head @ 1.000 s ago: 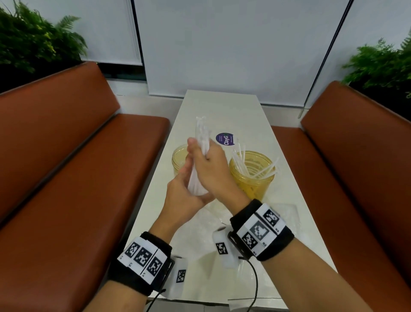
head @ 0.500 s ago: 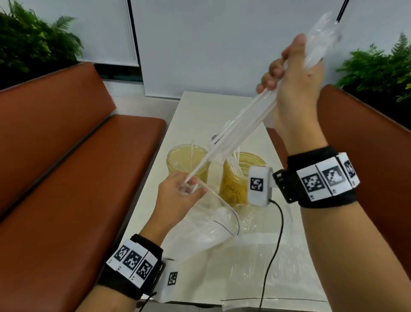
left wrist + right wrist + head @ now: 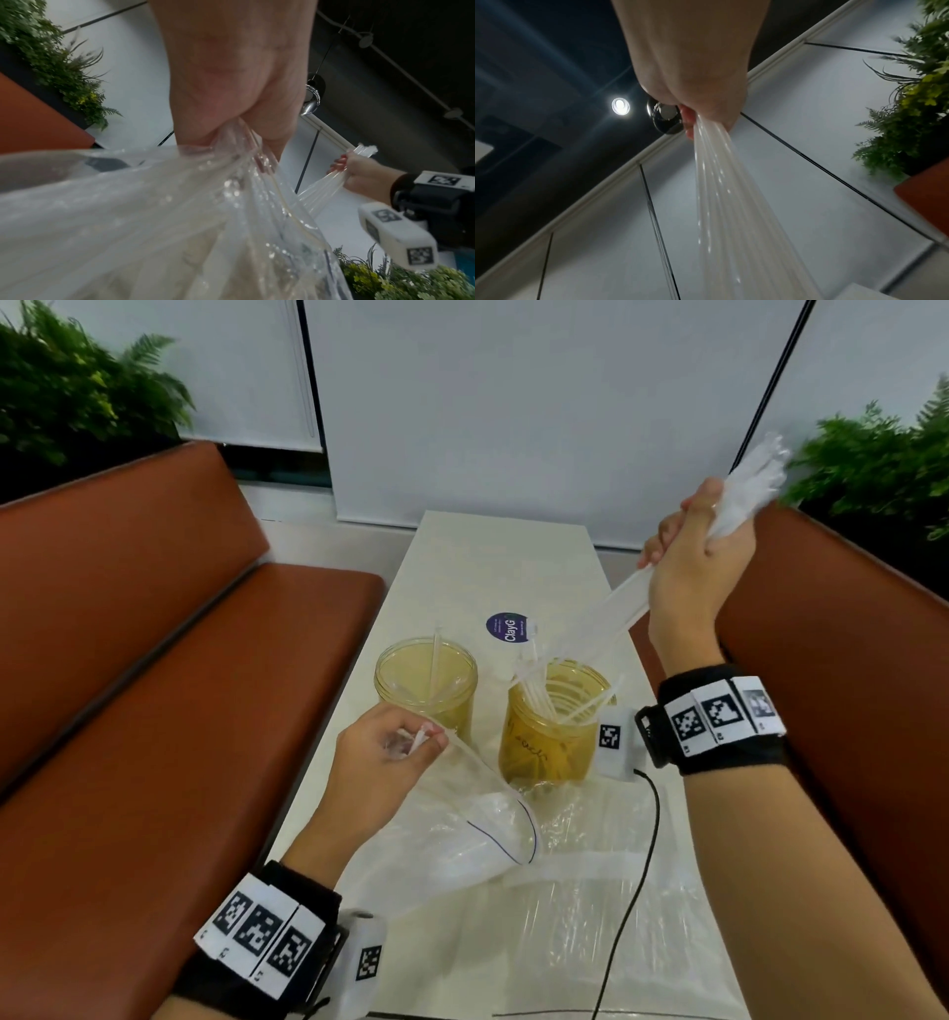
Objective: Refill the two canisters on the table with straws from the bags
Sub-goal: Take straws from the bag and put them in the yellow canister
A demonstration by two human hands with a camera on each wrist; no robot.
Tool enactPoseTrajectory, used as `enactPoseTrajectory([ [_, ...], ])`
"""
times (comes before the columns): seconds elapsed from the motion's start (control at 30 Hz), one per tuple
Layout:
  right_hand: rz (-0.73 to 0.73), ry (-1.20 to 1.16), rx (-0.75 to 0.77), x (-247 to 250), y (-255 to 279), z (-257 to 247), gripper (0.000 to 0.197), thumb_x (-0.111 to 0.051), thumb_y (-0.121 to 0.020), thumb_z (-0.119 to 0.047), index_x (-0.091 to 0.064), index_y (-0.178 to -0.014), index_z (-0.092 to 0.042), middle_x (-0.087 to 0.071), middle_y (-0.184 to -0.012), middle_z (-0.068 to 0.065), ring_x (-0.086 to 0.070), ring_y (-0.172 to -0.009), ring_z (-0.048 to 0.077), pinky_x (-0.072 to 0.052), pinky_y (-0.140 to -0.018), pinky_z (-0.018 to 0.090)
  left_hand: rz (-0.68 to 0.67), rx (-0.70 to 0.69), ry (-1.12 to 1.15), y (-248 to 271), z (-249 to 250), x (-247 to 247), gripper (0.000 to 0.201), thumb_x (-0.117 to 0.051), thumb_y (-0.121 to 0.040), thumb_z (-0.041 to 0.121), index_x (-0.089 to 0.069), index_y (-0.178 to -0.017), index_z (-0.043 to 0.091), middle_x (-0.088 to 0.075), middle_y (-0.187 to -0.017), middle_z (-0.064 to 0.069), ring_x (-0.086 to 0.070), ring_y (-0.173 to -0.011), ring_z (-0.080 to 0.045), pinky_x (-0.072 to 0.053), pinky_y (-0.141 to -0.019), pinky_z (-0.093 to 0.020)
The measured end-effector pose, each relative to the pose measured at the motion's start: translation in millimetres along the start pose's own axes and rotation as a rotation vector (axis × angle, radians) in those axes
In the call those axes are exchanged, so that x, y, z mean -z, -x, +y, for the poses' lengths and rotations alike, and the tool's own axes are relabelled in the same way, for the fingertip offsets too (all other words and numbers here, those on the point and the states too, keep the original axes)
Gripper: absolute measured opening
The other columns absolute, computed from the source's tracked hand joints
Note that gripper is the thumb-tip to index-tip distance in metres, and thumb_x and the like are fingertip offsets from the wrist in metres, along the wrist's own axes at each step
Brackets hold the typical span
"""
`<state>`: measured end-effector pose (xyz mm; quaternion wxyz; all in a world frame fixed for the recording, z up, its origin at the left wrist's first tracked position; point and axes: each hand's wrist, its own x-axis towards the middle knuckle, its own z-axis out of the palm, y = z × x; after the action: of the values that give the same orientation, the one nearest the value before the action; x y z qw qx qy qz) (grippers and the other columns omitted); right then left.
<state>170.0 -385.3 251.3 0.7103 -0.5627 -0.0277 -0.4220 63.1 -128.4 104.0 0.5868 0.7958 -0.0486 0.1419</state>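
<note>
Straws (image 3: pixel 606 613) bundled in right hand (image 3: pixel 688 577), fingers clenched round them, raised above right canister (image 3: pixel 549 726), lower ends slanting toward its mouth. Left hand (image 3: pixel 380 762) pinches bag (image 3: pixel 477 834) edge beside left canister (image 3: pixel 426 680). Both canisters on table (image 3: pixel 503 557), few straws inside each. Second bag (image 3: pixel 590 942) flat near front edge.

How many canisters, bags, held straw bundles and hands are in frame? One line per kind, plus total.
Canisters: 2, left canister, right canister
Bags: 2, held bag, flat bag
Straw bundles in hand: 1, bundle
Hands: 2, left hand, right hand
Total: 7
</note>
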Motion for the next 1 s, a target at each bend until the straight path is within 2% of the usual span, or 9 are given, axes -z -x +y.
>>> enactPoseTrajectory([
  [0.27,-0.124,0.052,0.120,-9.8,-21.2,-35.2,0.026,-0.046,-0.106,-0.028,-0.049,-0.089,-0.008,-0.043,-0.056,-0.004,-0.037,-0.045,0.012,-0.033,-0.041,0.029,0.020,0.024,0.010,-2.3,3.8,5.4,0.008,-0.080,-0.084,0.009,-0.074,-0.083,0.006,-0.073,-0.094,-0.003,-0.055,-0.057,0.006,-0.042,-0.060,-0.006],
  [0.43,-0.266,0.223,0.013,-13.1,7.5,22.0,0.023,-0.049,-0.104,-0.033,-0.051,-0.089,-0.017,-0.047,-0.060,-0.003,-0.044,-0.048,0.008,-0.040,-0.044,0.027,0.011,0.012,-0.016,-3.7,8.7,2.2,0.007,-0.080,-0.084,0.012,-0.074,-0.082,0.010,-0.073,-0.092,0.000,-0.058,-0.064,0.006,-0.043,-0.064,-0.005],
  [0.63,-0.378,0.451,-0.173,5.6,59.9,101.5,0.032,-0.048,-0.105,-0.033,-0.060,-0.096,-0.006,-0.065,-0.073,0.008,-0.058,-0.063,0.012,-0.046,-0.060,0.012,0.004,0.025,0.012,-3.9,10.3,-0.5,0.006,-0.081,-0.084,0.014,-0.076,-0.084,0.010,-0.074,-0.092,0.003,-0.064,-0.078,0.001,-0.046,-0.070,-0.008],
  [0.67,-0.388,0.517,-0.206,9.9,64.6,112.0,0.034,-0.052,-0.103,-0.034,-0.063,-0.093,-0.004,-0.067,-0.076,0.009,-0.058,-0.065,0.011,-0.046,-0.062,0.012,0.004,0.028,0.024,-3.4,10.9,-0.2,0.006,-0.081,-0.083,0.013,-0.075,-0.084,0.010,-0.074,-0.092,0.003,-0.065,-0.078,0.001,-0.046,-0.071,-0.009],
  [0.73,-0.371,0.627,-0.241,15.2,67.6,121.8,0.031,-0.066,-0.094,-0.031,-0.066,-0.093,0.000,-0.068,-0.079,0.012,-0.058,-0.066,0.014,-0.053,-0.064,0.026,0.004,0.035,0.039,-2.5,11.8,0.8,0.006,-0.081,-0.083,0.012,-0.075,-0.084,0.009,-0.074,-0.091,0.003,-0.065,-0.078,0.001,-0.046,-0.071,-0.009],
  [0.77,-0.353,0.645,-0.223,15.9,66.4,120.2,0.028,-0.073,-0.088,-0.026,-0.066,-0.099,-0.002,-0.070,-0.085,0.011,-0.062,-0.071,0.015,-0.057,-0.068,0.033,0.003,0.040,0.046,-2.2,12.2,1.4,0.006,-0.080,-0.084,0.011,-0.075,-0.084,0.009,-0.074,-0.091,0.003,-0.065,-0.077,0.002,-0.047,-0.071,-0.008],
  [0.83,-0.336,0.543,-0.134,14.2,60.2,107.1,0.043,-0.078,-0.080,-0.011,-0.058,-0.118,-0.017,-0.070,-0.099,0.003,-0.068,-0.086,0.012,-0.059,-0.076,0.024,0.003,0.049,0.056,-1.7,12.9,3.0,0.006,-0.080,-0.084,0.010,-0.075,-0.085,0.007,-0.074,-0.092,0.002,-0.065,-0.076,0.003,-0.047,-0.071,-0.008],
  [0.9,-0.335,0.404,-0.030,9.2,51.8,88.3,0.057,-0.072,-0.079,0.001,-0.051,-0.122,-0.030,-0.068,-0.103,-0.001,-0.069,-0.090,0.010,-0.058,-0.075,0.021,-0.009,0.056,0.058,-1.0,14.8,4.4,0.006,-0.080,-0.084,0.011,-0.075,-0.086,0.007,-0.074,-0.093,0.001,-0.065,-0.077,0.004,-0.047,-0.071,-0.008],
  [1.0,-0.432,0.623,0.166,4.7,43.7,84.6,0.027,-0.066,-0.091,-0.009,-0.069,-0.114,-0.021,-0.072,-0.107,-0.001,-0.068,-0.096,0.011,-0.059,-0.083,0.030,-0.047,0.070,0.049,0.3,19.0,6.1,0.007,-0.082,-0.083,0.012,-0.076,-0.087,0.013,-0.074,-0.097,0.002,-0.065,-0.080,0.004,-0.047,-0.073,-0.007],
])
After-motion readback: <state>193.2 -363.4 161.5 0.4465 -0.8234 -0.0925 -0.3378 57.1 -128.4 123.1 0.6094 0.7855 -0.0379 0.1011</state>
